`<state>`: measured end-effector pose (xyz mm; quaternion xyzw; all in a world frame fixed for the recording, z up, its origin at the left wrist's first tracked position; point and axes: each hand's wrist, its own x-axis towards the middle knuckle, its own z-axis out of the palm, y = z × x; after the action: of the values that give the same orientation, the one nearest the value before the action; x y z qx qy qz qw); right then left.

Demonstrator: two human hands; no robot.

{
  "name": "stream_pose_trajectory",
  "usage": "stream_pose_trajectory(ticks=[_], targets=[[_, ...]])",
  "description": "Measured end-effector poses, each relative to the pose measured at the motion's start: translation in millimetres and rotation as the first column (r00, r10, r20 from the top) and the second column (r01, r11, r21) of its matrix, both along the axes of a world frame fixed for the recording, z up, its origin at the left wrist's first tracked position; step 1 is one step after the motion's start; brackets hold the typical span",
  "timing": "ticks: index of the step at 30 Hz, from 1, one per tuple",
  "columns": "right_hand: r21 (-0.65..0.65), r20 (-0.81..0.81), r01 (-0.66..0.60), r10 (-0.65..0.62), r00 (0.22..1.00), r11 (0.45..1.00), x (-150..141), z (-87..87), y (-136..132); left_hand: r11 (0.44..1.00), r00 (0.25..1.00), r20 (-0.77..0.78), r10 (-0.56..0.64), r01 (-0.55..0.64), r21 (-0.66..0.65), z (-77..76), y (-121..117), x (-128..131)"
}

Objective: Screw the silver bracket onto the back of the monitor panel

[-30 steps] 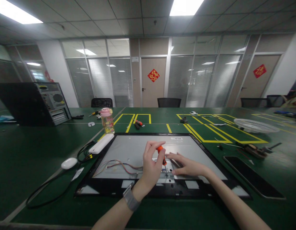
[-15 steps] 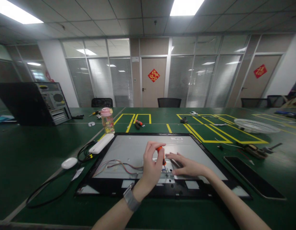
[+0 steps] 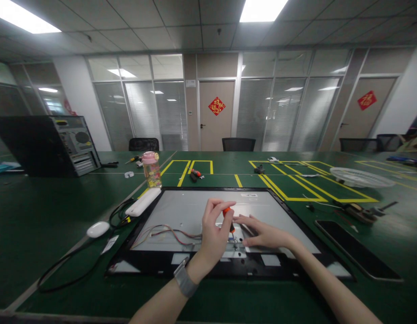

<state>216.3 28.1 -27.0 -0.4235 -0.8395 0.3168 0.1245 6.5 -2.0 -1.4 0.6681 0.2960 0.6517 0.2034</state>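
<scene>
My left hand (image 3: 214,234), with a grey watch band on its wrist, grips a screwdriver (image 3: 231,227) with an orange and black handle. The screwdriver points down, its tip at a small metal plate (image 3: 241,254) near the middle of a flat display panel (image 3: 191,204). Beside it, my right hand (image 3: 262,234) lies with fingers spread over the plate's right side; what is under the palm is hidden. Thin coloured wires (image 3: 168,230) run across the panel's grey back, to the left of my left hand. The panel lies flat in a black frame (image 3: 289,270).
Left of the panel are a white power strip (image 3: 143,203), a pink-lidded bottle (image 3: 152,170), a white oval object (image 3: 98,230) and black cables (image 3: 65,288). An open computer case (image 3: 42,146) stands far left. A phone-like black slab (image 3: 358,249) and tools (image 3: 361,212) lie right.
The fingers of my left hand have shifted slightly around the screwdriver handle, which leans a little differently. My right hand has stayed in place.
</scene>
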Motion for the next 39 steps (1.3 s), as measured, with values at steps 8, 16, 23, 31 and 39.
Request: stream_pose_trajectory(ticks=[8,16,23,31,39], targets=[[-0.014,0.001,0.017,-0.017,1.000,1.000,-2.6,3.4,-2.9,0.995,0.995,0.010,-0.095,0.095,-0.026,3.5,-2.8,-4.4],[-0.005,0.000,0.005,-0.005,1.000,1.000,-2.1,1.9,-1.1,0.994,0.996,-0.021,-0.086,0.084,-0.064,1.6,-1.0,0.2],[-0.022,0.012,0.018,-0.018,1.000,1.000,-2.3,5.4,-3.9,0.973,0.980,0.039,-0.196,0.200,-0.118,3.0,-1.0,-2.0],[-0.021,0.009,0.013,-0.012,1.000,1.000,-2.9,6.3,-4.1,0.976,0.981,0.054,-0.184,0.189,-0.106,0.2,1.3,0.2],[-0.010,0.006,0.014,-0.014,1.000,1.000,-2.5,3.4,-2.3,0.990,0.994,-0.001,-0.109,0.109,-0.086,2.3,-0.7,-2.8]])
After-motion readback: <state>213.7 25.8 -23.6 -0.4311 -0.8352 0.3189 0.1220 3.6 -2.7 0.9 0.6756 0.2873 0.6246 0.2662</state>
